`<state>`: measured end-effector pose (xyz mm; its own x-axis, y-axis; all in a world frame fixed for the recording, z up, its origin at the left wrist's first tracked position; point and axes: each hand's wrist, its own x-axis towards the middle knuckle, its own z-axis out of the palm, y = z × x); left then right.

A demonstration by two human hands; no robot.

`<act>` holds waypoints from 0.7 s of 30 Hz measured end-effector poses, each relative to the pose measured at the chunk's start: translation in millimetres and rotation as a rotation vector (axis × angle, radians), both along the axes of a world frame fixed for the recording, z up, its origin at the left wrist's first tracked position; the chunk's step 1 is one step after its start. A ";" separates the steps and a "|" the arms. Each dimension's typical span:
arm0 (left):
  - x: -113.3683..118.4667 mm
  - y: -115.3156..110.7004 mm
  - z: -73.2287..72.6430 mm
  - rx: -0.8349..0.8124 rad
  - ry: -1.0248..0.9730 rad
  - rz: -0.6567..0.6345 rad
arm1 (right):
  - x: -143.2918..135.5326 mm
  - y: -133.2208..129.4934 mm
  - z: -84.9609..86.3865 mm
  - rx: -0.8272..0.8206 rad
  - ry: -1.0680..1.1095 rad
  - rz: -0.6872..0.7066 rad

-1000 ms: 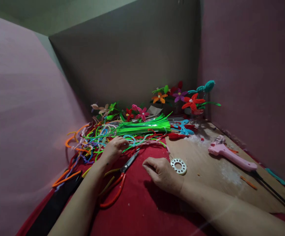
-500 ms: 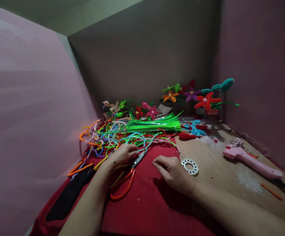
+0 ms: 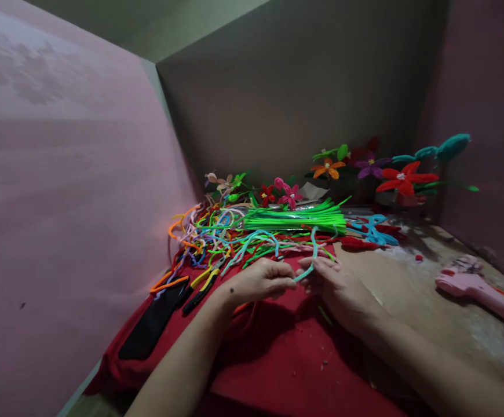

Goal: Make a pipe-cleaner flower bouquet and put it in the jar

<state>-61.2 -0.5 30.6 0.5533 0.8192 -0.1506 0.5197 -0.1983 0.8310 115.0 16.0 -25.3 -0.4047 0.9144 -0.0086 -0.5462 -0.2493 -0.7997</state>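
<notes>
A light blue pipe cleaner (image 3: 314, 246) curves up between my hands. My left hand (image 3: 269, 279) pinches its lower end, fingertips pressed together. Thumb and fingers of my right hand (image 3: 334, 285) close round the same pipe cleaner a little farther along. Both hands are just above the red cloth (image 3: 273, 370). Below my left wrist, only part of the orange scissor handle (image 3: 241, 310) shows; my hand and arm cover the rest. Several other light blue pipe cleaners (image 3: 252, 240) lie in the tangle beyond my left hand.
A green pipe cleaner bundle (image 3: 295, 219) lies behind my hands, with fuzzy flowers (image 3: 402, 178) at the back. Pliers (image 3: 204, 284) and a black phone (image 3: 152, 324) are at the left. A pink glue gun (image 3: 478, 289) rests on the brown board (image 3: 402, 313) at right.
My left hand has come away from the scissors, and the light blue pipe cleaner is now in both hands. My hands are closer together. The view has swung left; the white holed disc no longer shows.
</notes>
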 end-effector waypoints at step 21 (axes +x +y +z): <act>6.6 0.2 -13.0 0.392 0.293 -0.111 | 18.6 17.0 19.8 -0.184 0.314 -0.153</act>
